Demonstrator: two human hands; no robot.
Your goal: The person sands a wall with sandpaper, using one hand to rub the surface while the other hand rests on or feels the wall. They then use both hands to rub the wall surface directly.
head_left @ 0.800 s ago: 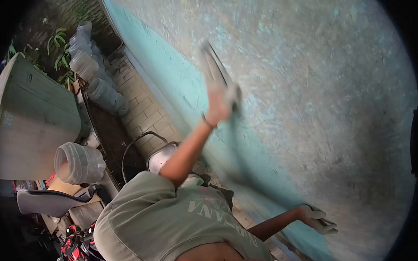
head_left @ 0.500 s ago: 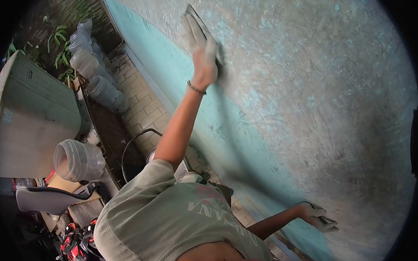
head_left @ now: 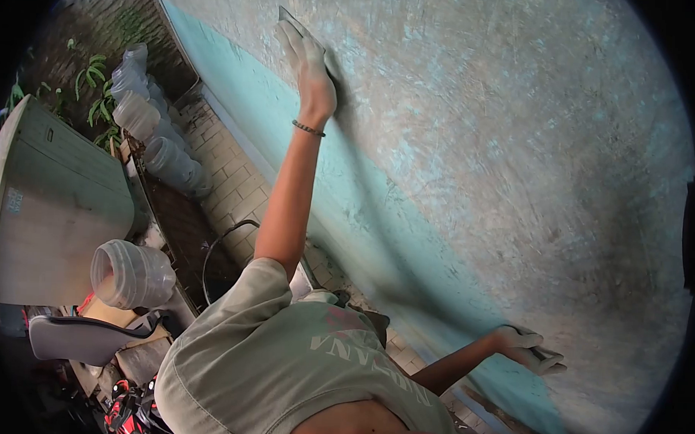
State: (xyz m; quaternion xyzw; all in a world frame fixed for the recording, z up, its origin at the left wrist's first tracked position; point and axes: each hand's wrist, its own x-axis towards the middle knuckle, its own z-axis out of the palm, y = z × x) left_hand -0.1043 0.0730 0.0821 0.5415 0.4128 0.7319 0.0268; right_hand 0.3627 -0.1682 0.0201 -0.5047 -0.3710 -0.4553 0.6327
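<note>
My left hand [head_left: 310, 74], dusty and with a dark beaded bracelet [head_left: 309, 128] at its wrist, presses flat on the wall [head_left: 472, 152]. Under its fingers is a thin dark grey sheet that looks like sandpaper [head_left: 284, 14]; a corner pokes out past the fingertips, and the palm hides most of it. Lower down on the right, my right hand [head_left: 520, 347] rests against the same wall, fingers dusty and apart, with no held thing visible. The wall is scuffed grey over patchy turquoise paint.
Left of me stand a large pale tub [head_left: 64, 207], a clear plastic jar [head_left: 133, 274] and a grey chair-like piece [head_left: 83, 338]. Several clear containers [head_left: 173, 165] line the brick-paved floor [head_left: 237, 190]. A black hose [head_left: 208, 266] curves near my left arm.
My left hand has slid left along the wall, carrying the sheet with it. My right hand stays almost where it was, and the view has shifted slightly.
</note>
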